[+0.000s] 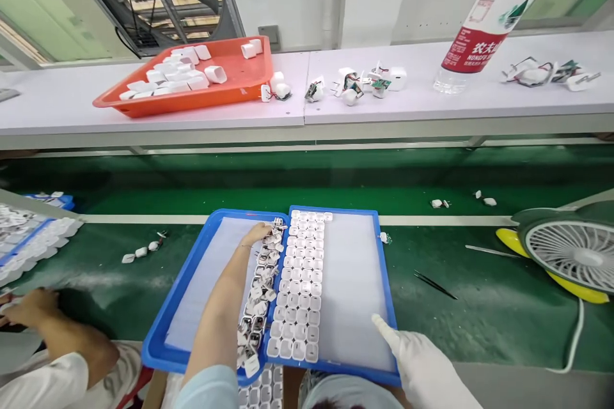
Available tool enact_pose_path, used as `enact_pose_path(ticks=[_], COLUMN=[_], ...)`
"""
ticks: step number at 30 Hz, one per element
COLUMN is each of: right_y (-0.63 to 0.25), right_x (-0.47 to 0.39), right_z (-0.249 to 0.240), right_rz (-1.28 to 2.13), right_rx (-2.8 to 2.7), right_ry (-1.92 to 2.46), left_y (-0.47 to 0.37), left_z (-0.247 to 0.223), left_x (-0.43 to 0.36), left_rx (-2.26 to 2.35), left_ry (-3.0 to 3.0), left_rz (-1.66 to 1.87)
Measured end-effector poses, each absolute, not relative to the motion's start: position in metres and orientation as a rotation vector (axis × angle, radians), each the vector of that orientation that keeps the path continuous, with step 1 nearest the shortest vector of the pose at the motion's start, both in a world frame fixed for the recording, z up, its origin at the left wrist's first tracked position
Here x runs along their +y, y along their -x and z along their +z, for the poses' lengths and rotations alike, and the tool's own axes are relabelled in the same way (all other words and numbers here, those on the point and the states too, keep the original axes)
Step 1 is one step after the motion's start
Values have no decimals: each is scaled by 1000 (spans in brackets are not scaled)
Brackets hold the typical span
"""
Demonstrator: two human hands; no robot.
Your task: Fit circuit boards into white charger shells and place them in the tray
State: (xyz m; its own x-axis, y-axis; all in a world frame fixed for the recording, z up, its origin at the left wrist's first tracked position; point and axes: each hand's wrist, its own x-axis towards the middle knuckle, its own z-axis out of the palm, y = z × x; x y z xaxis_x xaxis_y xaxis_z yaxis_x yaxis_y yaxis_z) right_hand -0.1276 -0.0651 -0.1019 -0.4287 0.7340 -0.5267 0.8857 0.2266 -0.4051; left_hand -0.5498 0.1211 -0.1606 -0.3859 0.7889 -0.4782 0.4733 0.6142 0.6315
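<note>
My bare left hand point(259, 232) reaches to the top of a row of small white parts with wires and boards point(261, 281) in the left blue tray point(185, 294); its fingertips touch the parts, and whatever lies between them is too small to tell. Several rows of white square housings point(300, 281) fill the left side of the right blue tray point(386, 281). My right hand point(407, 351), in a white glove, lies over that tray's lower right edge with the index finger stretched out and the other fingers hard to make out.
An orange tray point(182, 99) of white housings, loose parts point(352, 86) and a bottle point(472, 45) stand on the shelf. Black tweezers point(434, 284) and a fan point(570, 255) lie right. Another person's arm point(81, 345) is at left.
</note>
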Motion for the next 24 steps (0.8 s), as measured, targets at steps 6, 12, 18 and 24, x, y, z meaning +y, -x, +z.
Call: enact_pose_path(ticks=[6,12,18,24], right_y=[143,146,145,130], right_x=[-62,-47,-36,-48], right_z=[-66,-21,-15,-18], right_rz=[-1654,-2749,-3003,-3183], right_rx=[2338,2191,2076,1938], right_ry=[-1705,-1524,-1198,-1012], left_y=[524,427,346,329], left_z=[-121,-67,-26,-12], left_x=[119,68,5,8], left_rx=[2055,1558,752,745], left_ry=[-1079,-1312,-1428,-1737], left_rz=[907,943,645,652])
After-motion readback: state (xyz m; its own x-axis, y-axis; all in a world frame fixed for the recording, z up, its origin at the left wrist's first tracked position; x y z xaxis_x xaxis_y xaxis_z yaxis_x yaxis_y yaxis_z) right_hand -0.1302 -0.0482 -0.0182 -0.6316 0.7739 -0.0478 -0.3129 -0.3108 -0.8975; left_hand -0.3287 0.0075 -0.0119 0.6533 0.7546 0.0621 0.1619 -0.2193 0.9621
